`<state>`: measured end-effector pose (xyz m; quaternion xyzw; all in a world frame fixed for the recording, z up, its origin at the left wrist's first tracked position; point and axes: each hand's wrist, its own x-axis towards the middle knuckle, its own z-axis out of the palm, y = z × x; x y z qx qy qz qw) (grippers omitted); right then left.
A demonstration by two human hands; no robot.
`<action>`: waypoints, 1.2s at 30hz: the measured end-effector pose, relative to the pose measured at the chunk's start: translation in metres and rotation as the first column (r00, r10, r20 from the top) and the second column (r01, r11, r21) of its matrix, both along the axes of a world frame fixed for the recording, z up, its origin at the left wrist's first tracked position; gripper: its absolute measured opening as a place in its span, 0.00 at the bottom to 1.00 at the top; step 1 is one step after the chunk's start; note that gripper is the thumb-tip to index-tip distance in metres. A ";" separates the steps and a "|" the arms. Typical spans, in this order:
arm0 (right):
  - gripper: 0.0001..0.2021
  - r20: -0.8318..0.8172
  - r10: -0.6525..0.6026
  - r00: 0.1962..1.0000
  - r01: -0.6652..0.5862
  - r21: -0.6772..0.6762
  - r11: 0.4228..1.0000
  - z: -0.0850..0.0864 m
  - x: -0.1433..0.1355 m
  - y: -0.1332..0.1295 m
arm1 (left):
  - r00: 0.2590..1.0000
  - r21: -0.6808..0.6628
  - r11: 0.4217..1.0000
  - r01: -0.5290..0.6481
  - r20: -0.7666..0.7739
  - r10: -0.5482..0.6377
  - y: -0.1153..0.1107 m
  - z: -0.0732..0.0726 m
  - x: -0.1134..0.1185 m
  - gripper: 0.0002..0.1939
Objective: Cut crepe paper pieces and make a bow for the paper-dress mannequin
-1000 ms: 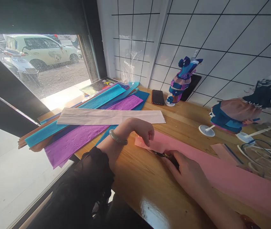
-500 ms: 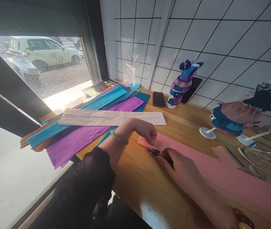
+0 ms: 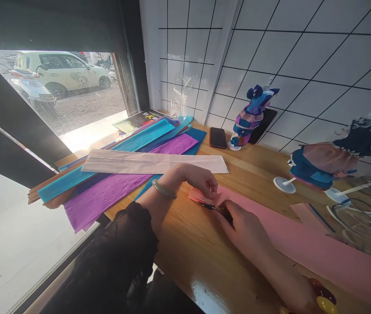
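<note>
A long strip of pink crepe paper [image 3: 290, 226] runs across the wooden table from the middle to the lower right. My left hand [image 3: 201, 179], with a jade bangle at its wrist, is closed at the strip's left end, its fingertips pinching the paper. Just in front of them, my right hand [image 3: 246, 224] grips dark scissors [image 3: 209, 206]. The blades point left and lie at the near edge of the pink paper; how far apart they are is hard to make out. My right fingers partly hide the scissor handles.
A pale pink paper strip [image 3: 155, 163] lies over purple [image 3: 107, 196] and turquoise strips [image 3: 136, 139]. Behind are a phone [image 3: 218, 138] and a paper-dressed figure [image 3: 249, 117] by the tiled wall. At right stand another dressed figure [image 3: 322, 165], paper scraps [image 3: 312, 218] and tangled pale strips [image 3: 365, 218].
My left fingertips have come down and slightly right onto the pink paper, near the scissors. The scissors and my right hand have shifted a little to the left.
</note>
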<state>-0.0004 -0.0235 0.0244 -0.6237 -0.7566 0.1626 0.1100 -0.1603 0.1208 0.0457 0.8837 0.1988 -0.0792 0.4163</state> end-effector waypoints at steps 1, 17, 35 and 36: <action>0.13 -0.001 0.001 1.000 -0.001 -0.003 1.000 -0.001 0.000 0.000 | 1.000 0.007 1.000 -0.002 -0.006 0.002 -0.001 0.001 0.000 0.10; 0.13 0.010 0.011 1.000 -0.011 -0.007 1.000 0.002 -0.001 0.001 | 0.999 0.032 0.999 -0.024 -0.028 0.025 -0.004 0.005 0.000 0.11; 0.12 0.078 0.010 0.997 -0.015 0.058 0.998 -0.002 -0.003 0.000 | 1.000 0.040 0.999 0.003 -0.020 -0.002 0.006 -0.010 0.002 0.13; 0.12 0.066 0.010 0.998 -0.013 0.051 0.999 -0.002 -0.003 0.000 | 1.000 0.036 0.999 0.001 -0.019 0.000 0.006 -0.010 0.002 0.12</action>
